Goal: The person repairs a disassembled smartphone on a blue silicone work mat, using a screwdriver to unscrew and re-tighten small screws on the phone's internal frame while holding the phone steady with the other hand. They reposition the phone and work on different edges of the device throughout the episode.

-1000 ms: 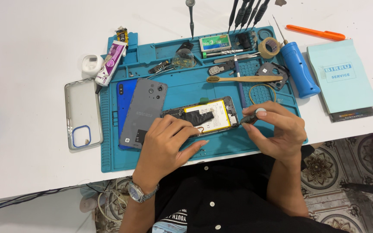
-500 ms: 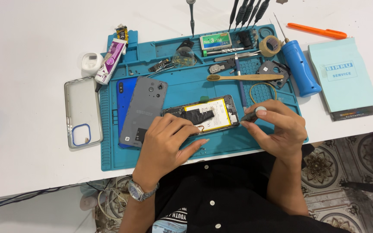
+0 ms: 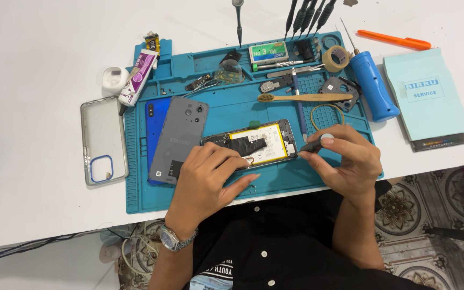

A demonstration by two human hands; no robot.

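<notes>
An opened phone (image 3: 259, 142) with a yellow battery and black inner parts lies on the teal work mat (image 3: 189, 198). My left hand (image 3: 210, 177) rests on its lower left part and holds it down. My right hand (image 3: 345, 158) grips a small dark screwdriver (image 3: 311, 145) whose tip touches the phone's right end. A grey back cover (image 3: 181, 137) lies left of the phone, over a blue phone (image 3: 154, 121).
A clear phone case (image 3: 103, 139) lies left of the mat. A wooden brush (image 3: 302, 98), tape roll (image 3: 335, 55), glue tube (image 3: 138, 75) and small parts sit on the mat's far side. A blue electric screwdriver (image 3: 374, 88), teal booklets (image 3: 428, 99) and an orange pen (image 3: 393, 38) lie right.
</notes>
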